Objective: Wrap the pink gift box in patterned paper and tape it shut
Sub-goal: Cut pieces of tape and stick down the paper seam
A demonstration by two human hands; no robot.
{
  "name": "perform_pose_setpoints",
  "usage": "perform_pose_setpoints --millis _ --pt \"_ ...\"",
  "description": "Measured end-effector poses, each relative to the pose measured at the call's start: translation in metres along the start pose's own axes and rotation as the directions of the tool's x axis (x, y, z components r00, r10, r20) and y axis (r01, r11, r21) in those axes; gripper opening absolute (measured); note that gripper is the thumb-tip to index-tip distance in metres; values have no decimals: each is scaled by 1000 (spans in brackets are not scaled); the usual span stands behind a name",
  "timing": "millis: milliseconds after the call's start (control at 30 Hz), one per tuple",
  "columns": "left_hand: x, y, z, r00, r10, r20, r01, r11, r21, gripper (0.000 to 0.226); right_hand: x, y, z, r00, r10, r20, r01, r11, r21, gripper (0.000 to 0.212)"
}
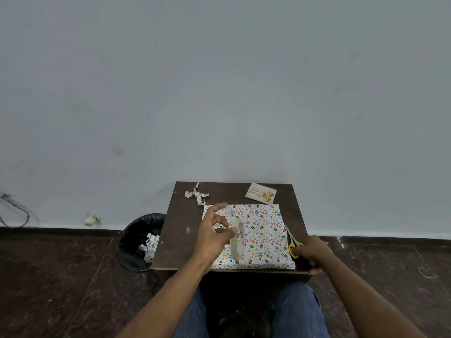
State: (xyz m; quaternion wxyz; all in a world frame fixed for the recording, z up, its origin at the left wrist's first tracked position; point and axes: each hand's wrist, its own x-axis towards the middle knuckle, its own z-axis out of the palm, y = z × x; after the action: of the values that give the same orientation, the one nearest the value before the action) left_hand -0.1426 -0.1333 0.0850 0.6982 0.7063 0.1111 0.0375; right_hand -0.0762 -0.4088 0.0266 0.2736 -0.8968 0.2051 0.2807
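I see my left hand (211,236) pinching an upright cream tape roll (238,242) above the egg-patterned wrapped box (261,230), while at four o'clock my right hand (311,252) grips yellow-handled scissors (293,242).

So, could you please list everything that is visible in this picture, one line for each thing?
table: one, dark brown, centre, against the wall
wrapped box: one, white paper with coloured pattern, flat on the table
tape roll: one, cream, held on edge above the wrapped box
scissors: one, yellow handles, right edge of the table
birthday card: one, white with gold, far right of the table
paper scrap: one, patterned, twisted, far left of the table
bin: one, black liner, paper scraps inside, floor left of the table
cables: a few, dark, far left by the wall
left hand: holds the tape roll
right hand: grips the scissors handles
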Motion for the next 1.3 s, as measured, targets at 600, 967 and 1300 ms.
perform_pose_setpoints --millis 600,967,1300 --pt "0 4 1 978 -196 78 211 906 -368 64 -13 -10 3 986 8 -167 -2 999 39 23" --pt "-2 2 7 973 -224 55 228 896 -380 70 -54 -71 35 732 -681 -2 652 701 289 17" --pt "5 -18 0 996 -87 17 86 993 79 62 -45 -54 14 904 -427 31 340 761 552 21"
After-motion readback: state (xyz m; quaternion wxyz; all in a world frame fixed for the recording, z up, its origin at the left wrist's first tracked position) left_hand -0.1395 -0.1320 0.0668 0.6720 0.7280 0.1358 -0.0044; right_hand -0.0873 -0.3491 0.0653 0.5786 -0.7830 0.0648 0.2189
